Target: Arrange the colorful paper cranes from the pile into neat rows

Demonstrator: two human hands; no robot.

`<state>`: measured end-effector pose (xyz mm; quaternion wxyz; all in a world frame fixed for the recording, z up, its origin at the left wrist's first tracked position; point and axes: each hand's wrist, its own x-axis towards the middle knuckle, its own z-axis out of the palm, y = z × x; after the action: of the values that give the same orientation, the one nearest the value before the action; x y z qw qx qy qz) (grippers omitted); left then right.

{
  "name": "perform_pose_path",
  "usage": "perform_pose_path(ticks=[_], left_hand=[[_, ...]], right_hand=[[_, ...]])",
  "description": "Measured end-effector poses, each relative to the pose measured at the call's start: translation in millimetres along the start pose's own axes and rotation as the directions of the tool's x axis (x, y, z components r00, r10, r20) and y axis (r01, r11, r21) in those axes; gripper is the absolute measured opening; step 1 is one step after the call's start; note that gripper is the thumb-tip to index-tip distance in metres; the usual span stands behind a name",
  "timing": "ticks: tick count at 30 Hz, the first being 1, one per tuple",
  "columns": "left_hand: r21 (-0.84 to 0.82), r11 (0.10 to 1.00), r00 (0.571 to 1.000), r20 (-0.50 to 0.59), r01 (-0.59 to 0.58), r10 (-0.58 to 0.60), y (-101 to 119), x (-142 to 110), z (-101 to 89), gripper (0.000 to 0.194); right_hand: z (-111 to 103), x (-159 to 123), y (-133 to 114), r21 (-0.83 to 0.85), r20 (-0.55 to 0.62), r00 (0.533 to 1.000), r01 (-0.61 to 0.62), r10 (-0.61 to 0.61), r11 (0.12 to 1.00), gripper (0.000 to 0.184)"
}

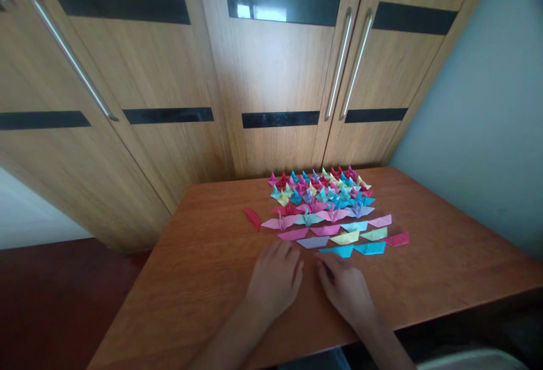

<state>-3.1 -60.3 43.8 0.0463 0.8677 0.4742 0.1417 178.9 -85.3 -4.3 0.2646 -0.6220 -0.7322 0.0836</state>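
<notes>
My left hand (275, 276) rests on the table just below the folded paper strips, fingers loosely bent and nothing visible in it. My right hand (345, 288) lies to its right, thumb and forefinger a little apart. Its fingertips are close to a blue folded paper strip (339, 251); whether they touch it I cannot tell. Beside that strip is another blue folded strip (370, 248). Rows of folded strips in pink, purple, yellow and green lie beyond, among them a purple strip (313, 242). Farther back stand several paper cranes (314, 206) with spread wings.
A red folded piece (253, 219) lies apart at the left of the rows. Many smaller, close-packed paper cranes (322, 186) fill the back of the brown wooden table (203, 279). Wooden cabinet doors (275, 70) rise behind it, and a pale wall (479, 115) stands at the right.
</notes>
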Motion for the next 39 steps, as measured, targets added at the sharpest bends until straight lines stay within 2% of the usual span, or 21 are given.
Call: perform_pose_path(ticks=[4,7,11,14,19,26,32,39], left_hand=[[0.088,0.979,0.981,-0.085,0.182,-0.175,-66,7,-17.4,0.023],[0.103,0.961,0.961,-0.136,0.256,-0.241,-110,13,-19.7,0.023],[0.054,0.990,0.978,-0.173,0.128,-0.117,-144,24,-8.3,0.036],[0.031,0.999,0.988,-0.153,0.022,-0.017,-154,32,5.0,0.040],[0.028,1.000,0.997,-0.076,0.000,0.002,-162,30,15.5,0.038],[0.117,0.982,0.989,-0.033,0.149,-0.146,-174,8,-4.6,0.031],[0.214,0.952,0.973,0.015,0.221,-0.230,-173,9,-14.8,0.028],[0.161,0.951,0.963,0.007,0.265,-0.269,-172,8,-15.6,0.032]], right_hand=[[14,12,-39,0.122,0.082,0.990,0.101,-0.111,0.987,0.028],[24,13,-55,0.138,0.138,0.977,0.142,-0.161,0.980,0.027],[29,9,-58,0.129,0.161,0.971,0.155,-0.175,0.979,0.026],[28,8,-56,0.139,0.147,0.975,0.144,-0.164,0.980,0.026],[30,9,-55,0.156,0.134,0.981,0.122,-0.143,0.980,0.026],[29,9,-56,0.177,0.144,0.983,0.090,-0.116,0.980,0.028],[30,10,-55,0.169,0.150,0.984,0.071,-0.097,0.983,0.028],[27,10,-57,0.184,0.155,0.984,0.061,-0.091,0.981,0.028]])
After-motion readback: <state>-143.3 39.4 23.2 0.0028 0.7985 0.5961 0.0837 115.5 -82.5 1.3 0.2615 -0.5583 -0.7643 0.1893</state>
